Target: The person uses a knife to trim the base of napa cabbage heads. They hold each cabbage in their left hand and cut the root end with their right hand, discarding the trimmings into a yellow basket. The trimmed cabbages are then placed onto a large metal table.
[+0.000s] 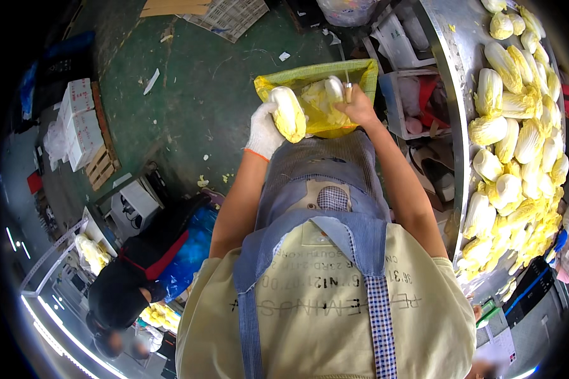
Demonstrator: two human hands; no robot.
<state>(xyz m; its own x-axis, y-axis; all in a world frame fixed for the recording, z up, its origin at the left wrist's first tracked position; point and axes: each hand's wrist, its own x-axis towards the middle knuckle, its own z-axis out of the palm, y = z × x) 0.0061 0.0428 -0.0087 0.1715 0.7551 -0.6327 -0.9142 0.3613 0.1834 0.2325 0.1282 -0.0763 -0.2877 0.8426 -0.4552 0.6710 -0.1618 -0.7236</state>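
In a white knit glove, my left hand (264,127) holds a napa cabbage (288,113) upright, its white base turned away from me. My bare right hand (358,105) grips the wooden handle of a knife (348,90), whose thin blade points away from me. Both hands are over a yellow basket with a woven mesh lining (313,73), close in front of my apron. Inside it lie loose yellow leaves and cabbage pieces (320,94), partly hidden by my right hand.
A metal table (462,61) heaped with napa cabbages (512,142) runs along my right, with crates (393,99) beneath it. White boxes (80,123) rest near a wooden pallet (103,166) at left. A co-worker in dark clothes (123,265) bends at lower left.
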